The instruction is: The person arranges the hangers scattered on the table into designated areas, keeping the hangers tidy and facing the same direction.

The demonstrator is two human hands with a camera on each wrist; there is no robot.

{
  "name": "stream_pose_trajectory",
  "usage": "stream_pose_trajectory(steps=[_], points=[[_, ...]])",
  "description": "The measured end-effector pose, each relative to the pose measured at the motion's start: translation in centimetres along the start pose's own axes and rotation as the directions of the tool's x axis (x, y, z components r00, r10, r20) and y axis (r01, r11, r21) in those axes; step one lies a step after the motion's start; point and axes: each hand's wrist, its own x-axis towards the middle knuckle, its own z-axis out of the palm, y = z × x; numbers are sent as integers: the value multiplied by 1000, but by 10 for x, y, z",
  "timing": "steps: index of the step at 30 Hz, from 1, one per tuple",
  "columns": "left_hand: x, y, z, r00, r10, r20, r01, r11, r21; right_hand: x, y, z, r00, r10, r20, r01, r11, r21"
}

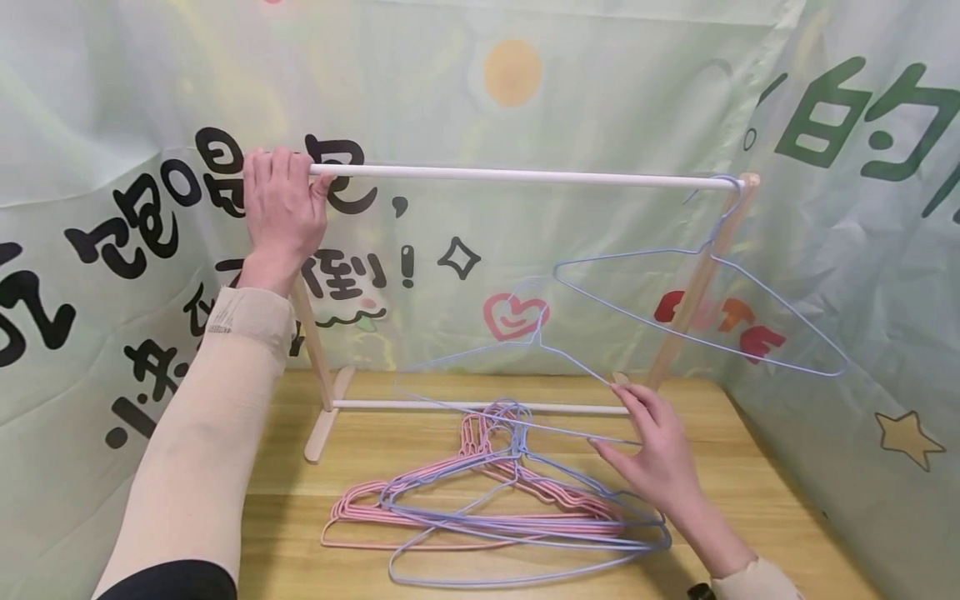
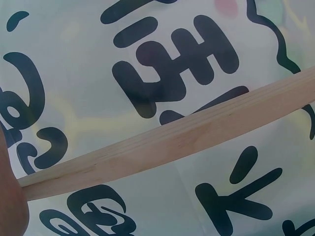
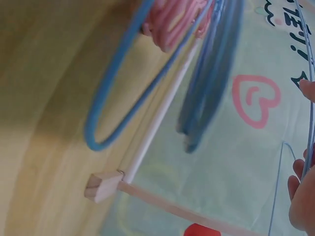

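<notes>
My left hand (image 1: 283, 208) grips the upper left corner of a hanger rack, where the white top rod (image 1: 510, 175) meets the wooden post. In the left wrist view only an edge of that hand (image 2: 12, 196) shows, beside the post (image 2: 167, 140). Below the rod, my right hand (image 1: 660, 450) holds a thin blue hanger (image 1: 538, 333) by its right corner, hook up and apart from the rod. Another blue hanger (image 1: 711, 244) hangs at the rod's right end. In the right wrist view, the right hand's fingers (image 3: 301, 196) are at the hanger's wire.
Under the held hanger, pink hangers (image 1: 360, 504) and blue hangers (image 1: 517, 433) lie overlapping on the wooden table (image 1: 285, 533). The rack's lower white rod (image 1: 405, 405) runs just behind them. A printed curtain (image 1: 450, 100) hangs behind and at both sides.
</notes>
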Motion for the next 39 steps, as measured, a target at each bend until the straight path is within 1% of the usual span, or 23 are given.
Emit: stream_pose_trajectory(steps=[3, 10, 13, 16, 22, 32, 36, 39], points=[[0, 0, 0, 1000, 1, 0, -1, 1000, 3, 7, 1, -3, 999, -26, -48, 26, 1000, 6], [0, -1, -1, 1000, 8, -16, -8, 1000, -4, 24, 6, -15, 991, -58, -117, 55, 998, -24], [0, -1, -1, 1000, 7, -19, -7, 1000, -9, 31, 7, -21, 986, -67, -156, 61, 997, -42], [0, -1, -1, 1000, 5, -15, -5, 1000, -10, 38, 6, -27, 976, -71, -208, 61, 997, -52], [0, 1, -1, 1000, 5, -13, -5, 1000, -19, 52, 3, -42, 948, -54, -312, 24, 995, -100], [0, 2, 0, 1000, -3, -7, 3, 1000, -15, 67, 13, -65, 920, -23, -392, -35, 990, -139], [0, 1, 0, 1000, -2, -7, 2, 1000, -15, 73, 20, -74, 912, -15, -409, -55, 986, -158], [0, 0, 1, 1000, -1, -10, 1, 1000, -13, 76, 27, -82, 918, 5, -397, -84, 980, -183]])
